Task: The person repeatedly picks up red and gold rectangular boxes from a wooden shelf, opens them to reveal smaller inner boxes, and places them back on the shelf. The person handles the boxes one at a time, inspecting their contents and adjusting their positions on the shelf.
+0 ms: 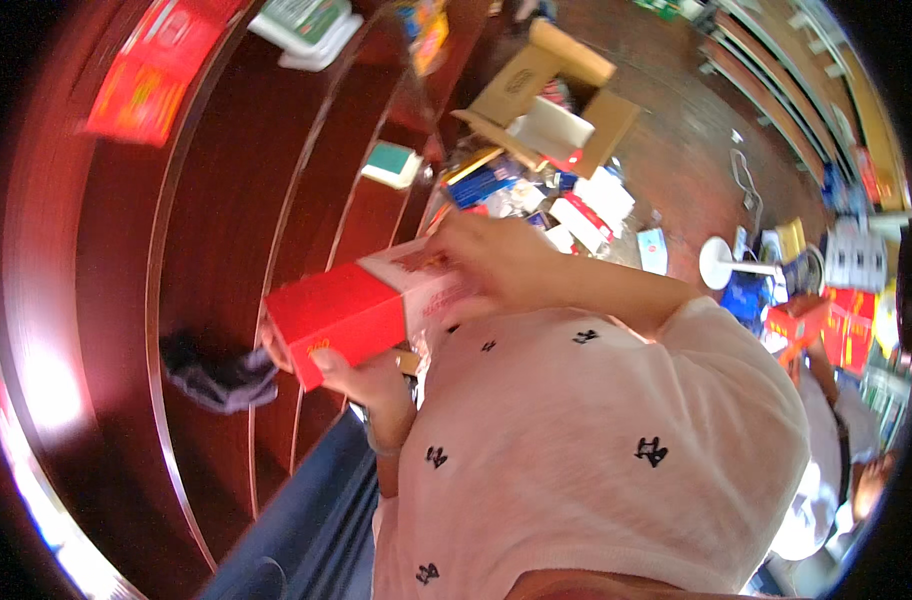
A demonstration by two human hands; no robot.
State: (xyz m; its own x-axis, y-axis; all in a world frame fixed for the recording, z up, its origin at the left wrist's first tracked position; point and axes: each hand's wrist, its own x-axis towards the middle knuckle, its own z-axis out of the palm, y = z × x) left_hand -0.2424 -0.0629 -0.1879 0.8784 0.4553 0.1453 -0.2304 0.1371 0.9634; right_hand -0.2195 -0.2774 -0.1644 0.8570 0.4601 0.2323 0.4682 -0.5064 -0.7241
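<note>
A long red and white cardboard box [343,307] is held tilted in front of my shirt. My left hand [373,386] grips its red end, thumb on the near face and fingers wrapped around the far side. At the white end, my right hand [493,259] has its fingers curled over the box; this part is blurred. A dark cloth [220,375] lies on the dark red wooden surface beyond my left hand. Past my right hand, an open brown carton [535,97] stands on the floor by a pile of mixed packages [501,184].
Stepped dark red wooden boards [201,247] fill the left, bearing red packets [156,75], a green and white pack [302,22] and a small green-topped item [391,163]. A white stand [718,262] and a cable [745,180] are at right. Another person's arm [822,367] is by red boxes.
</note>
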